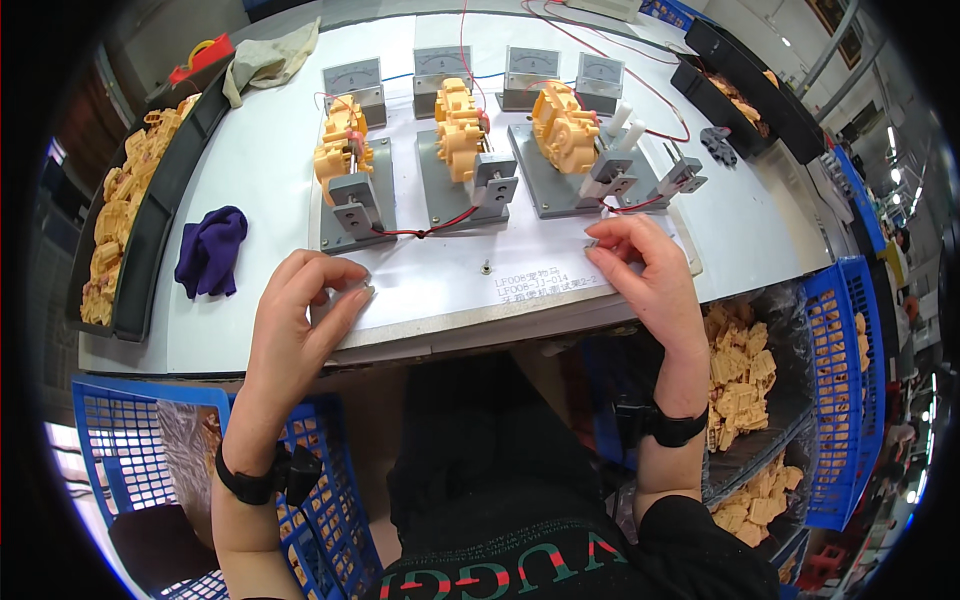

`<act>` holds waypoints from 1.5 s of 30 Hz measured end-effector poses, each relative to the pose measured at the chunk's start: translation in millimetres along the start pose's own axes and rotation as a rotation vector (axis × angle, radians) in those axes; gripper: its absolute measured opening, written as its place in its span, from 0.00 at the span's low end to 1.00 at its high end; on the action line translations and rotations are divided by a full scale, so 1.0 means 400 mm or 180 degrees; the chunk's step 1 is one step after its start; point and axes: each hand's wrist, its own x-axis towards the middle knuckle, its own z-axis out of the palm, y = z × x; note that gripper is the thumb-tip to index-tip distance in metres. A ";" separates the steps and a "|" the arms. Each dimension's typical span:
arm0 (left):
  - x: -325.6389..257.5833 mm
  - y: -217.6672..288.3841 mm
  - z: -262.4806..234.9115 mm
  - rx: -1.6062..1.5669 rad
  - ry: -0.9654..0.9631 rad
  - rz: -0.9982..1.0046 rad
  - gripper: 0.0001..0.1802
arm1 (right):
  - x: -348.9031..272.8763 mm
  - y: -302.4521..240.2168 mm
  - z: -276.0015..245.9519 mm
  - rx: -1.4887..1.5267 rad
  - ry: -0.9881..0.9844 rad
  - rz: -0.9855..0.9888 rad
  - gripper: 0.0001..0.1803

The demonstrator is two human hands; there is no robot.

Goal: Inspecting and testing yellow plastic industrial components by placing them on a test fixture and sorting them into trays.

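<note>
My left hand point(300, 305) rests near the front left of the white test board point(450, 285). Its fingers are loosely curled, with thumb and index tips slightly apart and nothing visible between them. At the board's front right, my right hand point(650, 275) holds a similar pose, fingertips a little apart. Beyond them three yellow plastic gear assemblies, left point(343, 140), middle point(462, 135) and right point(568, 130), sit on grey metal stands. Neither hand touches them. A grey clamp block point(352, 190) stands before the left assembly. A red and black wire point(422, 233) links the stands.
Several analog meters point(445, 75) line the back. A black tray of yellow parts point(130, 220) stands left, beside a purple cloth point(212, 250). More black trays point(740, 90) are at the back right. Blue crates point(845, 390) and yellow parts point(740, 375) lie below the table's right edge.
</note>
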 end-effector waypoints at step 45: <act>-0.002 -0.001 -0.006 0.0054 -0.0032 -0.0057 0.09 | -0.001 0.000 0.005 -0.0196 -0.0017 -0.0147 0.05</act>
